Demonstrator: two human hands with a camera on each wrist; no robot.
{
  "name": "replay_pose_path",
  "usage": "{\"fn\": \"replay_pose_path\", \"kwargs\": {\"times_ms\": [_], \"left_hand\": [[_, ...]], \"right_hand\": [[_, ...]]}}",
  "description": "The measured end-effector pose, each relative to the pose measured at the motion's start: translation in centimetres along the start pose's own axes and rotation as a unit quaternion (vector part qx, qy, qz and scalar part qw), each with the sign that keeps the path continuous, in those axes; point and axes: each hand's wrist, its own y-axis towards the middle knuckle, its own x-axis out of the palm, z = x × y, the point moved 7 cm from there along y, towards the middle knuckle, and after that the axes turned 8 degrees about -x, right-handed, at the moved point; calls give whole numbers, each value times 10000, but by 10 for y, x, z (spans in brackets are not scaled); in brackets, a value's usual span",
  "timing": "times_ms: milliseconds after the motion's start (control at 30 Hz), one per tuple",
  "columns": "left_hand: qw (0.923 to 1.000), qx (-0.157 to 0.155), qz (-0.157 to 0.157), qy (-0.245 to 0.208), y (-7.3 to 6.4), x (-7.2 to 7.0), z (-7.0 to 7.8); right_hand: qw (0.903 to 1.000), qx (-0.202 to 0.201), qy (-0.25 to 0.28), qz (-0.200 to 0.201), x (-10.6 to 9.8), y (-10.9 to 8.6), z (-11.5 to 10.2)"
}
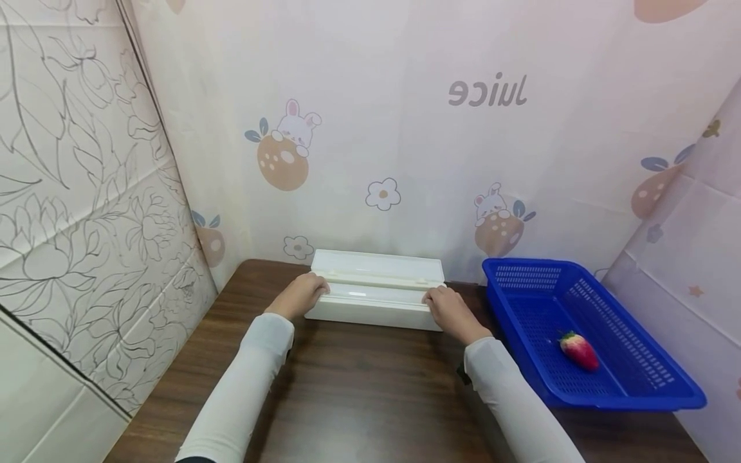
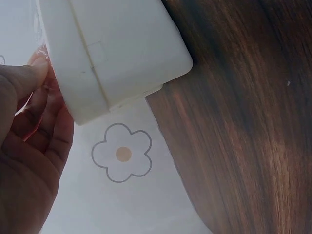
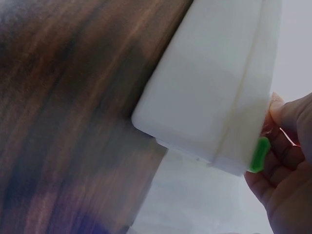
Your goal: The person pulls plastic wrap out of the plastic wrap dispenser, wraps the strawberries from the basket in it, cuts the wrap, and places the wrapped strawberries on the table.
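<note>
A long white plastic-wrap dispenser (image 1: 373,313) stands at the back of the table, its lid (image 1: 376,262) raised against the wall side. At its left end my left hand (image 1: 299,295) pinches the edge of the clear plastic wrap (image 2: 39,29) between thumb and fingers. My right hand (image 1: 454,313) pinches the wrap at the other end, fingertips close over the box top. In the right wrist view a small green piece (image 3: 260,154) sits at the box's end, beside the right fingers. Most of the wrap is hard to see because it is transparent.
To the right, a blue plastic basket (image 1: 521,341) holds a red and pale strawberry (image 1: 579,351). The dark wooden table (image 1: 370,399) ends at a patterned curtain (image 1: 399,128) behind the dispenser. Another curtain with flower drawings (image 1: 87,193) hangs along the left side.
</note>
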Motion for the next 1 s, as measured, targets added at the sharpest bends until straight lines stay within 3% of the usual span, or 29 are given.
{"fn": "replay_pose_path", "kwargs": {"times_ms": [333, 700, 1000], "left_hand": [[9994, 278, 177, 71, 2, -14, 7], [9997, -161, 42, -166, 4, -22, 5], [9995, 69, 243, -193, 4, -34, 11]], "right_hand": [[9988, -102, 465, 64, -14, 4, -1], [9986, 56, 522, -69, -21, 7, 5], [9988, -42, 494, 33, -30, 10, 6]]}}
